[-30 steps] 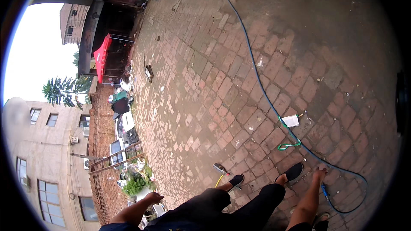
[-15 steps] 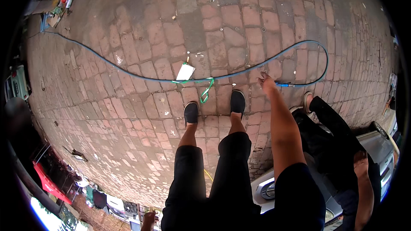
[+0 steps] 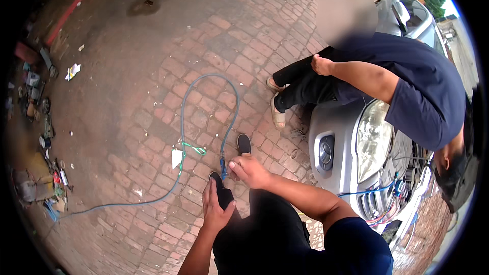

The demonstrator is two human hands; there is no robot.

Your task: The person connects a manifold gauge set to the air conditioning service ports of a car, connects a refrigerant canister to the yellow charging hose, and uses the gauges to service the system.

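A thin blue hose point(image 3: 186, 107) loops over the bricks, and its bright blue end fitting point(image 3: 223, 165) is beside my left shoe. My right hand point(image 3: 250, 171) is closed at this fitting, thumb and fingers pinched around the hose's end; the exact contact is partly hidden. My left hand point(image 3: 216, 207) is empty, with its fingers stretched out and its thumb apart, above my left leg. Near the hose's middle are a green ribbon point(image 3: 194, 148), apparently looped around it, and a white card point(image 3: 177, 158).
A silver car point(image 3: 326, 122) stands at the right with its engine bay exposed and a blue cable point(image 3: 364, 190) across its front. Another person point(image 3: 407, 66) bends beside it, one hand point(image 3: 322, 65) closed. Tools and clutter point(image 3: 60, 174) line the left edge.
My view has turned right toward the car and the other person. My right hand has gone from open to closed at the hose's end. My left hand has come up into view.
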